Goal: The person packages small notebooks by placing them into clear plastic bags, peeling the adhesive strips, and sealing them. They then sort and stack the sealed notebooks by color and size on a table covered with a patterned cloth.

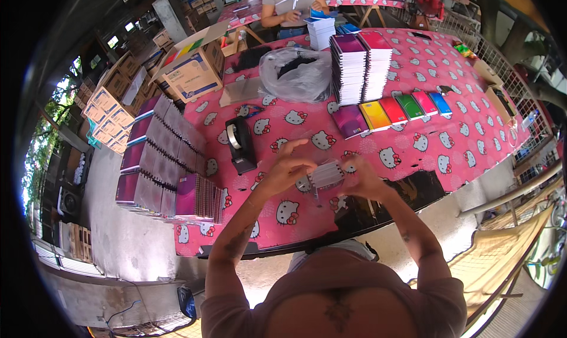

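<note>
A small pack of notebooks (326, 175) in clear plastic lies on the pink table between my hands, pale page edges upward. On its left, my left hand (286, 171) pinches the plastic at the corner between thumb and fingers, with another finger raised. My right hand (365, 180), slightly blurred, is curled at the pack's right side on the plastic. Beyond my left hand stands a black tape dispenser (241, 144). Past my right hand is a row of notebooks in purple, yellow (375, 115), red, green, pink and blue.
Tall stacks of spiral notebooks (349, 72) stand behind the row. Wrapped purple notebooks (155, 155) are piled at the left edge. A heap of clear plastic bags (295, 75) and an open cardboard box (195, 72) lie farther back. Across the table, another person (293, 10) handles notebooks.
</note>
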